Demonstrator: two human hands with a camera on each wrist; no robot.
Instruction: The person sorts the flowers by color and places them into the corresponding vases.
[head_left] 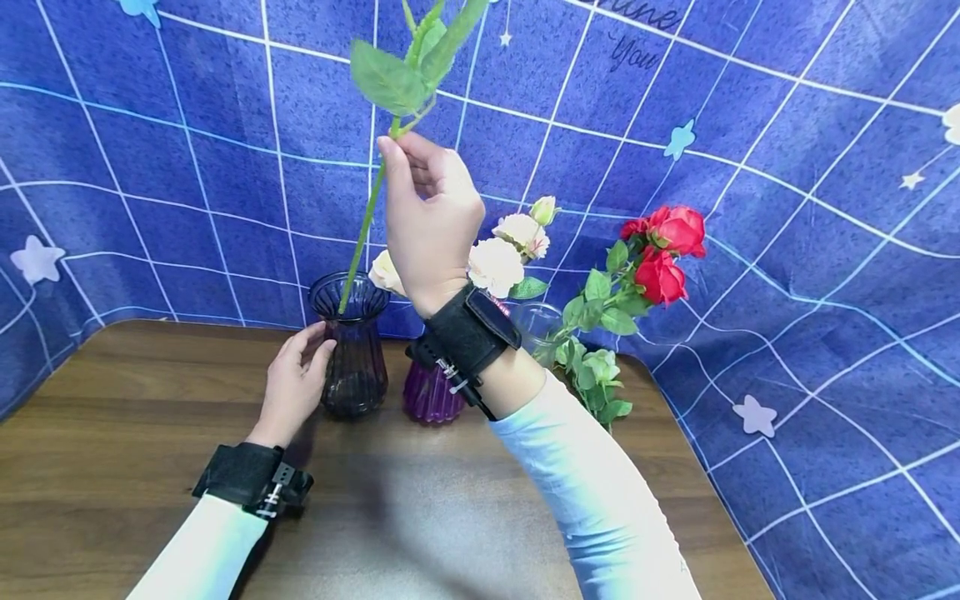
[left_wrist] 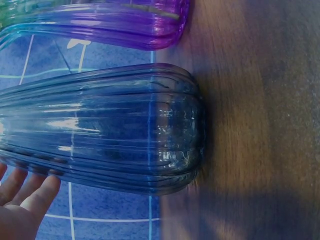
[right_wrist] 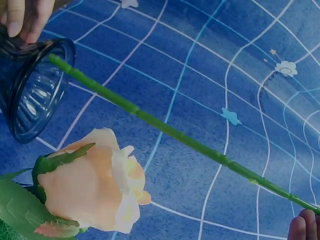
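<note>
My right hand pinches a green flower stem between thumb and fingers, high above the table. Leaves spread above the grip, and the bloom lies outside the head view. The stem's lower end reaches the mouth of a dark ribbed glass vase, as the right wrist view also shows. Against the left side of that upright vase, below its flared rim, my left hand rests with its fingers extended. In the left wrist view its fingertips touch the ribbed glass.
A purple vase stands right of the dark one, partly behind my right arm. White and cream flowers rise behind that arm. Red roses and a clear glass rim are farther right. Blue cloth hangs behind the wooden table.
</note>
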